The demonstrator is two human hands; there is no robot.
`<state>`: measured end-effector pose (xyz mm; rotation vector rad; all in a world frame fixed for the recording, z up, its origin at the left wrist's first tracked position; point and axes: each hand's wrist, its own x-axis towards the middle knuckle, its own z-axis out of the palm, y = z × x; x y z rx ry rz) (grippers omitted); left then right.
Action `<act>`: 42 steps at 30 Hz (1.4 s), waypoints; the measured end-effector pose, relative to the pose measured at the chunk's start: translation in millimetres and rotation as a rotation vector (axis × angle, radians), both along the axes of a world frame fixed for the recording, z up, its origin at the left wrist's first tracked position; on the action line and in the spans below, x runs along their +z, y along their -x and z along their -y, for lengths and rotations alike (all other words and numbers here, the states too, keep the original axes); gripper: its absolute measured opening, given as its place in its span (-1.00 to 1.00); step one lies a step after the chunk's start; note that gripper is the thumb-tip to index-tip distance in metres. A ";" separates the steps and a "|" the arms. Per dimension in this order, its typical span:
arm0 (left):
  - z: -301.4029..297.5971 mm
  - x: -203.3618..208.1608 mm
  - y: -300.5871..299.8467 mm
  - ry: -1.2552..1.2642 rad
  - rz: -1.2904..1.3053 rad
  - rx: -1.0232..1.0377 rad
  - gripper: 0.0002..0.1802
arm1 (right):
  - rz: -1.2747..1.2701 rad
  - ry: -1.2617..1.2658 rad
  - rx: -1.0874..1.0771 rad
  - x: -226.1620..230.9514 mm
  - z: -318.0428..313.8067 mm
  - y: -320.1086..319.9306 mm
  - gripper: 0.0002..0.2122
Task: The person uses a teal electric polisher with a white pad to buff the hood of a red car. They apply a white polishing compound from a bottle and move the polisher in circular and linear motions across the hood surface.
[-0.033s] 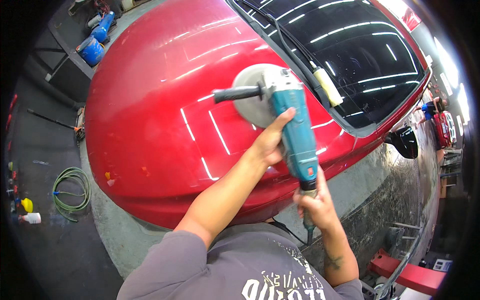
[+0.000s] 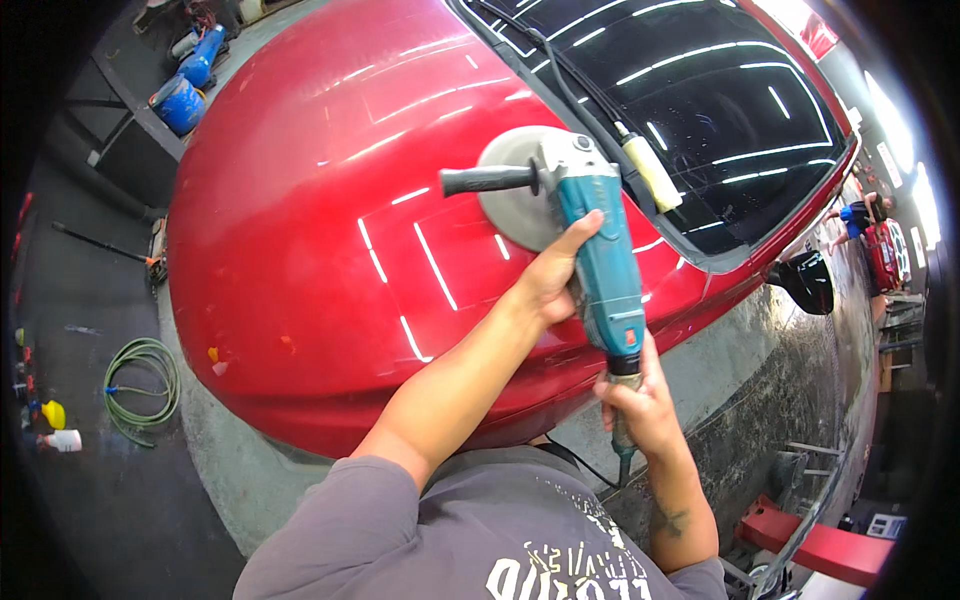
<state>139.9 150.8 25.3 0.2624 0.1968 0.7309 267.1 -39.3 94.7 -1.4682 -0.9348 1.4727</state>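
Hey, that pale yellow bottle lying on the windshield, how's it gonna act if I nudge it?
The bottle would probably roll or slide, since it looks rounded and lies on its side against smooth, glossy windshield glass. It looks like plastic, so it may flex a little when squeezed. Its weight is harder to judge, because the fill level doesn't show.

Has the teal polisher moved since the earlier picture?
Yes. The teal polisher has shifted slightly right, toward the windshield; its gap to the pale yellow bottle has narrowed.
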 end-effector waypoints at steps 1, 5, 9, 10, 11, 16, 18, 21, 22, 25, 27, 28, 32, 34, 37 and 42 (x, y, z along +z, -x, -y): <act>-9.5 6.7 -18.5 -0.008 -0.001 -0.024 -0.36 | 0.010 0.012 -0.035 8.2 -7.4 -12.3 -0.10; -7.2 12.6 -46.8 0.009 0.052 -0.064 -0.39 | 0.037 0.012 -0.056 27.0 -2.3 -29.5 -0.13; -7.7 15.1 -40.6 0.009 -0.013 -0.019 -0.36 | 0.065 0.000 -0.027 20.7 -8.0 -33.2 -0.13; -18.3 15.3 -34.7 0.001 -0.014 -0.010 -0.33 | 0.060 -0.003 -0.008 20.7 -19.6 -29.6 -0.13; -33.5 10.9 -31.0 -0.017 -0.033 0.025 -0.30 | 0.051 -0.003 0.010 21.6 -36.6 -25.0 -0.13; -108.6 21.9 -1.9 -0.071 -0.051 0.138 -0.29 | 0.033 -0.019 0.097 28.9 -117.6 -11.4 -0.07; -122.3 27.2 4.3 -0.073 -0.080 0.180 -0.28 | 0.042 -0.016 0.085 27.4 -132.9 -6.2 -0.05; -125.3 27.8 8.2 -0.086 -0.068 0.159 -0.29 | 0.046 -0.011 0.088 33.7 -134.8 -5.5 -0.05; -119.5 25.5 8.7 -0.096 -0.056 0.146 -0.30 | 0.045 -0.040 0.090 31.8 -127.8 -5.0 -0.18; -90.4 13.7 -4.3 -0.069 -0.029 0.100 -0.29 | 0.014 -0.029 0.100 23.8 -94.4 -15.9 -0.07; -57.1 6.8 -18.0 -0.035 -0.051 0.056 -0.25 | -0.006 -0.039 0.076 21.2 -59.4 -23.8 -0.08; -36.7 3.7 -26.0 -0.029 -0.033 0.025 -0.25 | -0.009 -0.037 0.045 16.1 -38.1 -29.8 -0.08; 47.1 1.8 -62.0 -0.002 -0.048 -0.019 -0.29 | 0.040 0.051 -0.077 14.2 51.2 -51.9 -0.08; 81.8 3.6 -74.4 0.021 -0.083 -0.040 -0.35 | 0.047 0.075 -0.100 12.8 90.6 -60.8 -0.10; 113.5 12.1 -83.3 0.047 -0.107 -0.104 -0.39 | 0.088 0.081 -0.143 8.0 127.6 -63.1 -0.11; 111.5 0.2 -86.5 0.011 -0.083 -0.166 -0.37 | 0.083 0.060 -0.212 6.3 130.7 -49.9 -0.12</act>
